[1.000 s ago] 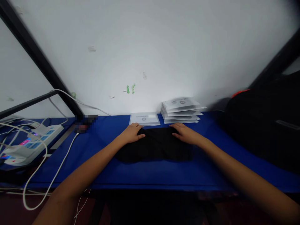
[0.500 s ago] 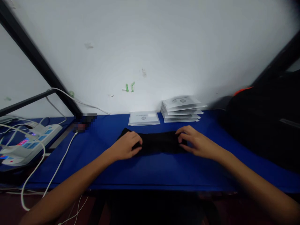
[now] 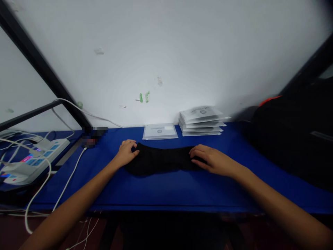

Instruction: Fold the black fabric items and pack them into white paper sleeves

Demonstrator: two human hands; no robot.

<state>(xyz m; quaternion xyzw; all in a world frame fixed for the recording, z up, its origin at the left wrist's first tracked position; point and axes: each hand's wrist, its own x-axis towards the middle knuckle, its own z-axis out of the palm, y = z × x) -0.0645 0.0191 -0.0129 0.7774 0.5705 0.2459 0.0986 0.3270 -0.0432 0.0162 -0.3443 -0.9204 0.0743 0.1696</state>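
Note:
A long black folded cloth (image 3: 163,161) lies flat across the blue tabletop; I cannot make out what kind of garment it is. At its left end is my left hand (image 3: 126,152), fingers curved and parted from the thumb, the fingertips at the cloth's edge. My right hand (image 3: 208,158) rests on the right end with its fingers stretched over the fabric. Part of that end is hidden beneath the hand.
Behind the cloth, a single frosted zip bag (image 3: 160,132) lies beside a stack of similar bags (image 3: 201,121) against the wall. A white power strip (image 3: 41,158) with tangled cables sits at left. A large black bag-like object (image 3: 293,139) takes up the right side.
My left hand has slid leftward off the cloth's top to its left edge, uncovering that end. My right hand has shifted slightly left, its fingers flatter on the cloth.

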